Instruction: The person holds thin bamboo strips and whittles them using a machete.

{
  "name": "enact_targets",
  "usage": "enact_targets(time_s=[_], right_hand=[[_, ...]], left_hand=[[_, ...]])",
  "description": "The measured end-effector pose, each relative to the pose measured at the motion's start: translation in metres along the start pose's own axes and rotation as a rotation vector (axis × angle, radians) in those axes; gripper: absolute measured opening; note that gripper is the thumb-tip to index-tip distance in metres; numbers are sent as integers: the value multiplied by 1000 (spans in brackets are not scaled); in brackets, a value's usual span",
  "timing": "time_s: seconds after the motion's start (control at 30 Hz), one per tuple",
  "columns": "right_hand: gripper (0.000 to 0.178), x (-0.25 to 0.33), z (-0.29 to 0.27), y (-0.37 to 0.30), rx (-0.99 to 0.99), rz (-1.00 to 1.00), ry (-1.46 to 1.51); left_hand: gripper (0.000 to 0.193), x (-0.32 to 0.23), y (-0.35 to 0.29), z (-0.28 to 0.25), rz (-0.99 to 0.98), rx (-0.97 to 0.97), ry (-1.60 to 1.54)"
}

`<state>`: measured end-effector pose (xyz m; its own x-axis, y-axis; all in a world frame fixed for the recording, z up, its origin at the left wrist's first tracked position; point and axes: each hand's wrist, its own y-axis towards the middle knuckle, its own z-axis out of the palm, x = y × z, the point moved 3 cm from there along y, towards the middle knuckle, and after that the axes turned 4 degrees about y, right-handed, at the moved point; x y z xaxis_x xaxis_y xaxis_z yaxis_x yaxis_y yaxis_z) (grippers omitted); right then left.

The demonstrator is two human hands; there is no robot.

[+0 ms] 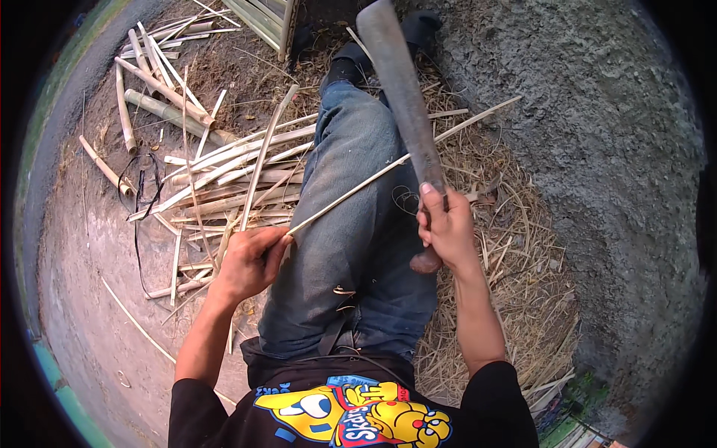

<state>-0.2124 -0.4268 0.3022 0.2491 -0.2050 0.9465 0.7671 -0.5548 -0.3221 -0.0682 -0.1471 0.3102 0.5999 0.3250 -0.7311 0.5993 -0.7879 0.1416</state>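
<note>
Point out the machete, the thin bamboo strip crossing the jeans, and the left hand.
Machete [413, 116]: head view, on the flat of the blade.
Thin bamboo strip [351, 193]: head view, on the stretch between hand and blade.
Left hand [252, 259]: head view, on the back of the hand.

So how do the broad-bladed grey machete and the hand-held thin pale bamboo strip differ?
The broad-bladed grey machete is far wider than the thin pale bamboo strip. In the picture, the machete points up-left; the strip slants up-right. The right hand grips the machete; the left hand pinches the strip. Both are long.
</note>
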Motion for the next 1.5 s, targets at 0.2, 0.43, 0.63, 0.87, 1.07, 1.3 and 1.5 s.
enact_targets(time_s=[0.2,0.43,0.63,0.87,1.07,1.3,1.5], right_hand=[[35,0,18,-8,-30,-50,-50],[33,-19,37,-18,4,-126,-221],[32,-13,26,-15,-30,-19,-34],[31,-17,26,-20,-40,15,58],[36,-14,15,-17,-82,-19,49],[38,-17,20,-17,-102,-6,133],[37,-20,24,-22,-69,-52,61]], left_hand=[[8,5,4,-3,33,-11,-4],[11,-17,19,2,-61,54,53],[19,-24,1,-13,-18,-59,191],[22,7,-53,-75,-132,-95,422],[20,52,-103,-107,-186,-115,345],[20,59,-86,-54,5,-224,300],[15,60,-72,-43,-10,-218,285]])
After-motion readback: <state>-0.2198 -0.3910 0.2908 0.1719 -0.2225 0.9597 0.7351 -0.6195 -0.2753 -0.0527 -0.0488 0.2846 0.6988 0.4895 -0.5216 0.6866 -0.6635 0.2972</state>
